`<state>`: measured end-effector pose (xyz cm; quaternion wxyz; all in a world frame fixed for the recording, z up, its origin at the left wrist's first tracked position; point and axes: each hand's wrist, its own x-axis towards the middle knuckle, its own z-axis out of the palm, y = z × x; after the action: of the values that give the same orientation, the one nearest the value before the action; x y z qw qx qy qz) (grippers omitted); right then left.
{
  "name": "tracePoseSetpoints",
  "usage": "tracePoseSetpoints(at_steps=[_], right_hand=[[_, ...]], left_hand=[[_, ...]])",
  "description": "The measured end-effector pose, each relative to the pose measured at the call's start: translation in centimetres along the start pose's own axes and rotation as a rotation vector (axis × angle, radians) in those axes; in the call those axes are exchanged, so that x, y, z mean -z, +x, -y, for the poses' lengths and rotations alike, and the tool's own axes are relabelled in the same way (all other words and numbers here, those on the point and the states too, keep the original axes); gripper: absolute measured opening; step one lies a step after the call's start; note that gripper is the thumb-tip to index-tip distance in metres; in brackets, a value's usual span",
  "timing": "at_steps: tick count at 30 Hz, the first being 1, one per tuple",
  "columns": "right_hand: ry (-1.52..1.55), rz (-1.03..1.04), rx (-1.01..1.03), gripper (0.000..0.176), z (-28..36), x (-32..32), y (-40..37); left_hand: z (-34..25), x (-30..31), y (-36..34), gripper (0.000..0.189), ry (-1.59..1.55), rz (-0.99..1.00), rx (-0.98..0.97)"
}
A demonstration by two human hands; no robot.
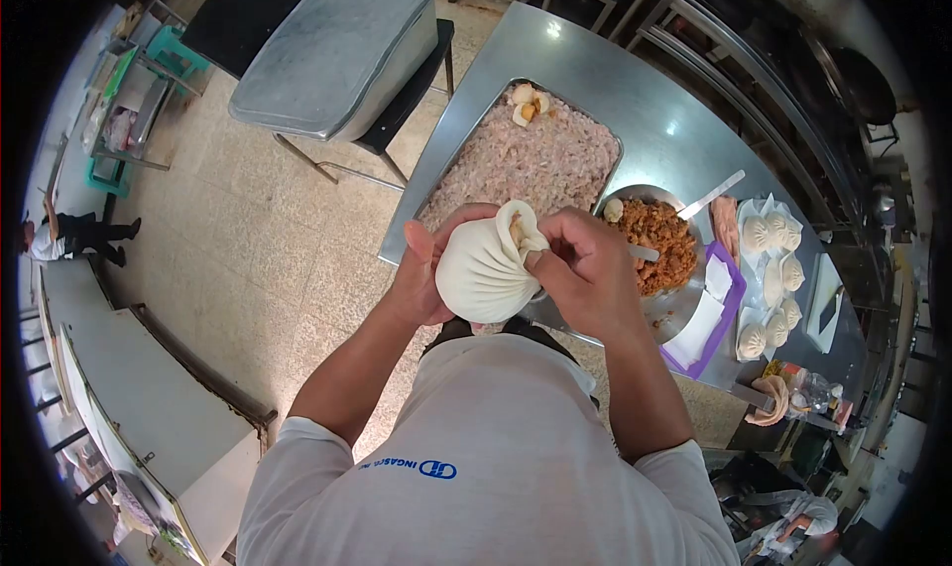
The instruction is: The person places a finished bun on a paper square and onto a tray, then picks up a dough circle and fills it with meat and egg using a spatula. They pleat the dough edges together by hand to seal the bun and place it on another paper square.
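A large pale dough bun (483,273) with pleats down its side is held up in front of my shirt. My left hand (426,273) cups it from the left, thumb sticking up and the other fingers behind the dough. With thumb and fingers pressed together, my right hand (587,268) pinches the pleated rim at the top right. The bun's mouth is partly open there, and a bit of filling shows inside. Just beyond the bun lies a tray of pinkish minced meat (540,159). To the right of my right hand is a metal bowl (684,313) with reddish-brown filling (654,244).
On the steel table (684,120) are a purple-edged tray (736,286), several pleated buns (772,234), a spatula (714,194) and a white board (823,303). A lidded metal bin (337,55) stands at upper left. Other people (74,237) are at far left and lower right.
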<state>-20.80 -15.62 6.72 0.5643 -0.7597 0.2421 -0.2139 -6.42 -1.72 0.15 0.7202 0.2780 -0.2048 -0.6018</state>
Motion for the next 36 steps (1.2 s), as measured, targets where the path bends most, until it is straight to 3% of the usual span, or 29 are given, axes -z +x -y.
tracePoseSetpoints(at_steps=[2, 4, 6, 8, 9, 13, 15, 18, 19, 21, 24, 26, 30, 31, 36], right_hand=[[-0.205, 0.124, 0.116, 0.009, 0.3, 0.7, -0.2], [-0.189, 0.11, 0.066, 0.012, 0.4, 0.7, -0.5], [-0.175, 0.093, 0.014, 0.016, 0.6, 0.5, -0.6], [0.006, -0.058, -0.028, 0.014, 0.9, -0.4, -0.3], [0.006, -0.06, -0.028, 0.014, 0.6, -0.4, -0.2], [-0.12, 0.054, 0.065, 0.013, -0.7, 0.4, -0.1], [-0.229, 0.123, 0.112, 0.014, -0.5, 0.8, -0.3], [-0.248, 0.133, 0.06, 0.013, 0.6, 0.7, -0.5], [-0.147, 0.046, 0.021, 0.013, 0.9, 0.1, -0.4], [-0.045, -0.041, -0.017, 0.013, 0.7, -0.4, -0.3], [0.061, -0.025, -0.006, 0.012, -0.5, -0.4, -0.1], [-0.195, 0.087, 0.145, 0.012, -0.9, 0.4, -0.1], [-0.229, 0.13, 0.125, 0.013, 0.3, 0.6, -0.5], [-0.146, 0.056, 0.078, 0.011, 0.7, 0.3, -0.4], [0.036, -0.03, 0.007, 0.01, 0.8, -0.5, -0.1]], left_hand=[[0.2, 0.3, 0.0, 0.108, -0.123, 0.076, 0.015], [0.3, 0.2, 0.0, 0.107, -0.246, 0.151, 0.029], [0.5, -0.3, -0.1, 0.108, -0.132, 0.033, 0.016], [0.3, -0.2, 0.0, 0.113, -0.005, -0.022, 0.04], [0.1, 0.0, 0.1, 0.119, 0.123, -0.076, 0.065], [-0.8, 0.5, -0.3, 0.12, 0.106, -0.06, 0.16], [-0.6, 1.4, -0.6, 0.115, -0.133, 0.087, 0.214], [0.2, 0.7, -0.5, 0.116, -0.275, 0.145, 0.147], [0.2, 0.5, -0.3, 0.116, -0.275, 0.145, 0.146], [0.3, 0.3, 0.0, 0.116, 0.024, -0.002, 0.085], [-0.1, 0.5, 0.2, 0.119, 0.163, -0.043, 0.13], [-0.4, -0.1, 0.0, 0.116, 0.057, -0.036, 0.115], [-0.3, -0.1, 0.0, 0.112, -0.106, 0.012, 0.058], [-0.4, -0.1, 0.0, 0.112, -0.106, 0.012, 0.057], [-1.0, 0.0, -0.1, 0.115, 0.229, 0.013, 0.077]])
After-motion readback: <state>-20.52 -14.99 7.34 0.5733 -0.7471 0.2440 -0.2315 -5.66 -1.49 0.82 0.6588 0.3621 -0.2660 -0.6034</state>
